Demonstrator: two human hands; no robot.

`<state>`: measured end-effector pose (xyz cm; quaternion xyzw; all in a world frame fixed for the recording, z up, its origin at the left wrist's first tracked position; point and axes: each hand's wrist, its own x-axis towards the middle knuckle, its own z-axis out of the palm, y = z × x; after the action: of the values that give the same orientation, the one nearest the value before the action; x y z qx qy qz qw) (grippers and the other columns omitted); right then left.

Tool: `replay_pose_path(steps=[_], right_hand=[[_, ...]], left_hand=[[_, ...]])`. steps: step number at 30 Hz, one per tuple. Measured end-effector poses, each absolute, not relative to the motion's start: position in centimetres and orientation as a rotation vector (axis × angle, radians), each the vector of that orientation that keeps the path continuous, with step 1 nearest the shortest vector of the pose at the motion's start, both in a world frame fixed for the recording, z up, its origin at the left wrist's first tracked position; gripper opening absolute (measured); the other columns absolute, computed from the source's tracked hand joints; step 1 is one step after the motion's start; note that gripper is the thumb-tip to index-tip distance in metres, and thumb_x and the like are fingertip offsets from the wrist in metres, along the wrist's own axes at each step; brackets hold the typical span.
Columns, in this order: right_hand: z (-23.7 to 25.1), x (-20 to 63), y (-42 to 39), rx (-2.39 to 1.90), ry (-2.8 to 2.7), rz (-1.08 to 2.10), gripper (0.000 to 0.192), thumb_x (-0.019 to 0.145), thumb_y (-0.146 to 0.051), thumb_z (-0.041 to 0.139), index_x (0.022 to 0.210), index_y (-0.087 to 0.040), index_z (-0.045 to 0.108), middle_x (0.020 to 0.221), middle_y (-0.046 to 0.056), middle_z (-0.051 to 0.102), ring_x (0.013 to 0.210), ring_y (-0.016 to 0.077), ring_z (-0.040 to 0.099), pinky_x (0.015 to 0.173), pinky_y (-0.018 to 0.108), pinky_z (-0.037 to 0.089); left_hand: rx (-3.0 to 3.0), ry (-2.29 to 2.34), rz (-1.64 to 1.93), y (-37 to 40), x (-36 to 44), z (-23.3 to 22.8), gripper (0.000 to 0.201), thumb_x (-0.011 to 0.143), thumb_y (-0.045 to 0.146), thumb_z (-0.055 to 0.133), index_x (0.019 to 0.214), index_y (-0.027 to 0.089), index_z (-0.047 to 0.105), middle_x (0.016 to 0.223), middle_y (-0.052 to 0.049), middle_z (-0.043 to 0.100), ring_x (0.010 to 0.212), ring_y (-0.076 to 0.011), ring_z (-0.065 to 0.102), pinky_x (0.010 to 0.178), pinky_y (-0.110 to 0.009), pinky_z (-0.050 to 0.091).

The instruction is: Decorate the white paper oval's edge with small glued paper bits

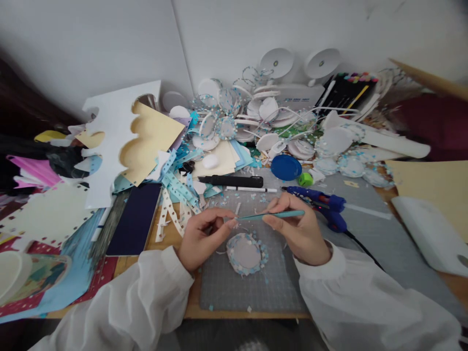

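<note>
Teal tweezers (288, 214) lie nearly level in my right hand (302, 231), gripped between thumb and fingers, with the tips pointing left. My left hand (206, 234) is pinched at those tips; whatever sits between its thumb and forefinger is too small to make out. Just below both hands, a round white disc (246, 253) edged with light blue and white bits rests on the grey cutting mat (252, 295). To the right of my right hand lies a blue glue gun (321, 197) with its cord trailing off.
Behind the hands are a black marker (234, 181), a blue lid (286, 167) and a green piece (305, 179). Decorated white discs (226, 127) pile up against the wall. Punched paper strips (170, 212), cut foam sheets (109, 146) and a dark blue notebook (135, 222) crowd the left.
</note>
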<state>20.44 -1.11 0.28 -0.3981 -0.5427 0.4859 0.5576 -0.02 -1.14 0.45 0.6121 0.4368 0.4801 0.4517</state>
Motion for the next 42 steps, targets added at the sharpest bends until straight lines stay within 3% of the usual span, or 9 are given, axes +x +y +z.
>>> replay_pose_path(steps=[28, 33, 39, 42], right_hand=[[0.8, 20.4, -1.3, -0.961, -1.269, 0.979, 0.018, 0.075, -0.022, 0.074, 0.071, -0.021, 0.056, 0.071, 0.0, 0.059, 0.068, 0.015, 0.059, 0.061, 0.029, 0.046], [0.6, 20.8, -1.0, -0.935, -1.224, 0.957, 0.018, 0.076, -0.023, 0.074, 0.075, -0.022, 0.055, 0.073, 0.0, 0.061, 0.067, 0.015, 0.06, 0.058, 0.029, 0.046], [0.8, 21.1, -0.7, -0.966, -1.211, 0.724, 0.019, 0.074, -0.019, 0.075, 0.074, -0.022, 0.056, 0.074, 0.0, 0.06, 0.074, 0.0172, 0.063, 0.067, 0.032, 0.05], [1.5, 20.9, -1.2, -0.966, -1.253, 0.629, 0.017, 0.075, -0.017, 0.074, 0.074, -0.023, 0.057, 0.073, 0.0, 0.06, 0.074, 0.0179, 0.063, 0.068, 0.034, 0.051]], left_hand=[[1.505, 1.179, 1.113, -1.1, -0.1, 0.9, 0.019, 0.08, 0.033, 0.066, 0.076, 0.015, 0.07, 0.05, 0.003, 0.047, 0.048, -0.0089, 0.04, 0.047, -0.021, 0.032], [1.38, 1.128, 1.055, -1.0, -0.1, 0.9, 0.029, 0.087, 0.042, 0.057, 0.078, 0.015, 0.063, 0.048, 0.005, 0.041, 0.045, -0.0084, 0.035, 0.044, -0.021, 0.026], [1.233, 1.062, 1.128, -1.0, 0.0, 0.5, 0.042, 0.089, 0.049, 0.049, 0.063, 0.019, 0.038, 0.056, 0.006, 0.034, 0.047, -0.0075, 0.029, 0.043, -0.021, 0.024], [1.275, 1.099, 1.146, -0.9, -0.1, 0.1, 0.044, 0.088, 0.046, 0.053, 0.06, 0.019, 0.035, 0.058, 0.005, 0.031, 0.051, -0.0084, 0.029, 0.046, -0.021, 0.026]])
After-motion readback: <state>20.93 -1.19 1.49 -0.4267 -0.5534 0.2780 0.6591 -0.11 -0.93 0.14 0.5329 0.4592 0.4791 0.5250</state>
